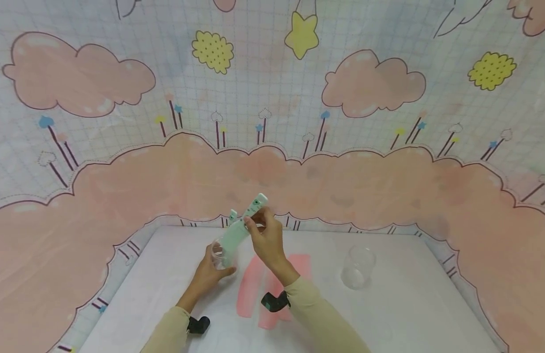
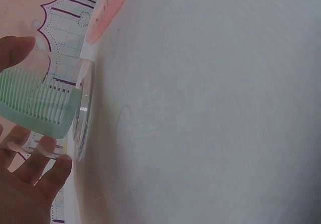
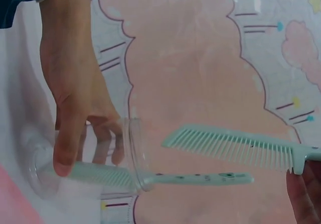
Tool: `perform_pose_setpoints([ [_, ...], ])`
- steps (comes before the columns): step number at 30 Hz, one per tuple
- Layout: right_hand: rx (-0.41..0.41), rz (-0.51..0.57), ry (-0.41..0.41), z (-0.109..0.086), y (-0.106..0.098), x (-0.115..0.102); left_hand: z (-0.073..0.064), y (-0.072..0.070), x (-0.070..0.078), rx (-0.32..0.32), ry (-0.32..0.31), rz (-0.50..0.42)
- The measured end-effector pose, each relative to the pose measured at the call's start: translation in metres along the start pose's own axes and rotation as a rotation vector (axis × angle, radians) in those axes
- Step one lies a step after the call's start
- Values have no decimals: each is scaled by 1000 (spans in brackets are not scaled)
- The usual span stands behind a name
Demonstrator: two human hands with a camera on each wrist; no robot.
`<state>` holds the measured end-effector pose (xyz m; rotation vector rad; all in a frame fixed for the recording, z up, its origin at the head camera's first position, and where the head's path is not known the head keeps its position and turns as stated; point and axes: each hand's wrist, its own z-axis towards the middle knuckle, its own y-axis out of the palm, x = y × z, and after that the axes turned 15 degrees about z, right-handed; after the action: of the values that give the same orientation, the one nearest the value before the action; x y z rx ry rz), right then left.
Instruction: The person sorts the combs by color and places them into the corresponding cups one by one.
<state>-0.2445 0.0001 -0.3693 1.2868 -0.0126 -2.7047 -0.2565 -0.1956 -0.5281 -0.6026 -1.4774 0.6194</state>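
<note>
My left hand (image 1: 206, 274) grips a clear plastic cup (image 2: 84, 113), thumb on one side and fingers on the other, tilted at the table's left. Inside the cup lies a mint-green comb (image 3: 103, 175), its patterned handle sticking out of the mouth. Between thumb and fingers, my right hand (image 1: 268, 240) pinches a second mint-green comb (image 3: 230, 144) near where its handle meets the teeth. That comb's toothed end points toward the cup, just outside the mouth in the right wrist view.
Several long pink comb-like pieces (image 1: 247, 294) lie on the white table (image 1: 413, 304), partly under my right forearm. Another clear cup (image 1: 358, 267) stands to the right. Behind the table hangs a cloud-patterned cloth (image 1: 343, 181).
</note>
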Motion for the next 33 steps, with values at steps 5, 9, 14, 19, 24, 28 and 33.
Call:
perform_pose_setpoints([
  [5,34,25,34,6,6,22,2,1,0,5,-19,37],
  [9,66,10,62,9,11,51,2,1,0,-4,-21,47],
  [14,62,-12,95,10,17,67,2,0,-1,-23,-38,43],
  [19,44,-55,126,10,24,74,3,1,-3,-33,-39,23],
  [24,31,-97,157,8,33,80,4,1,-3,-32,-39,7],
  [28,31,-150,184,5,38,83,3,0,-3,-31,-36,-15],
  [33,41,-184,240,1,41,85,2,-1,-2,-47,-39,-43],
])
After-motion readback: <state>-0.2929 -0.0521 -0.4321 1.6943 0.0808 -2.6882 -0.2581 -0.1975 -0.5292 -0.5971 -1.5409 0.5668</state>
